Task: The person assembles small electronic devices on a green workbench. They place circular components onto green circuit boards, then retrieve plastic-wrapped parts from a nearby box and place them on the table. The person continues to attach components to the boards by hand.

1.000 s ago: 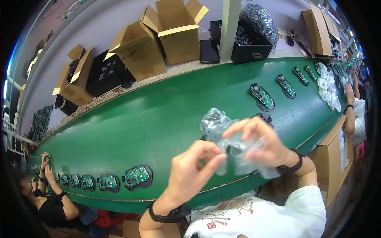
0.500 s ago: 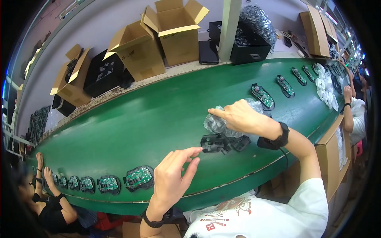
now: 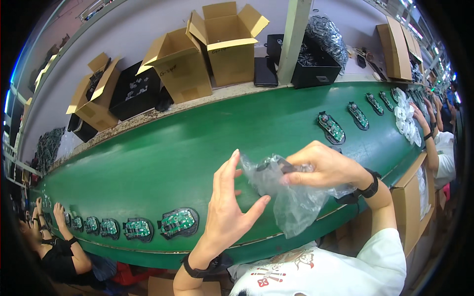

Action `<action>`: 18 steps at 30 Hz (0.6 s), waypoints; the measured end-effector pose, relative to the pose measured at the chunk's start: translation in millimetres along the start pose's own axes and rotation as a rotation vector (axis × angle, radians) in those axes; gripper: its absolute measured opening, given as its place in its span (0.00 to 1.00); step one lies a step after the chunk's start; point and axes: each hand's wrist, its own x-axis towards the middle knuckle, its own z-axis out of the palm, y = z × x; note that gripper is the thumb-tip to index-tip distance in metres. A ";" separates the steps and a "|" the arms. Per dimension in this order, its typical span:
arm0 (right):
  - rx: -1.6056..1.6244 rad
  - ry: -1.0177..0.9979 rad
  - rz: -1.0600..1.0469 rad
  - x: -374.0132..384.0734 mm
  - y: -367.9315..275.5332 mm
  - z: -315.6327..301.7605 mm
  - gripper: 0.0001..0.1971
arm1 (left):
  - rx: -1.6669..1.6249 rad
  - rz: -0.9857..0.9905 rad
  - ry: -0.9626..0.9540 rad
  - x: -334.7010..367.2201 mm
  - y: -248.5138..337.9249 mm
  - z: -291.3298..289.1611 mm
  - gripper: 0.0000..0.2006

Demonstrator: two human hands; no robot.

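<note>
My right hand (image 3: 326, 165) is closed on a crumpled clear plastic bag (image 3: 298, 209), holding it raised over the green belt. Dark plastic shows at the bag, just ahead of the fingertips; whether it lies inside or behind the film I cannot tell. To the left of the bag, my left hand (image 3: 229, 200) is open, its thumb and fingers spread and holding nothing. Left of that hand lies a black shell with a green circuit board (image 3: 178, 222). Beyond my right hand is another such board in its shell (image 3: 331, 128).
The green belt (image 3: 197, 143) carries more boards in a row on both sides. Open cardboard boxes (image 3: 229, 61) and black bins (image 3: 316, 69) line the far ledge. A person (image 3: 69, 251) works at the left, another (image 3: 439, 153) at the right, by a cardboard box (image 3: 412, 192).
My right hand has closed on the plastic bag and lifted it from the belt. The black plastic parts beneath it no longer show there. My left hand has opened wider, fingers raised.
</note>
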 end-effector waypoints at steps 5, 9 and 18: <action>0.240 -0.001 0.054 -7.4 3.8 10.8 0.18 | 0.066 0.237 0.041 -0.4 3.1 13.0 0.49; 0.184 -0.001 0.054 -8.7 1.8 13.1 0.18 | 0.210 0.307 0.104 2.2 4.1 16.4 0.36; 0.525 -0.183 0.328 -18.3 -0.3 -8.5 0.21 | -0.002 -0.059 0.202 -0.8 -19.0 -9.3 0.27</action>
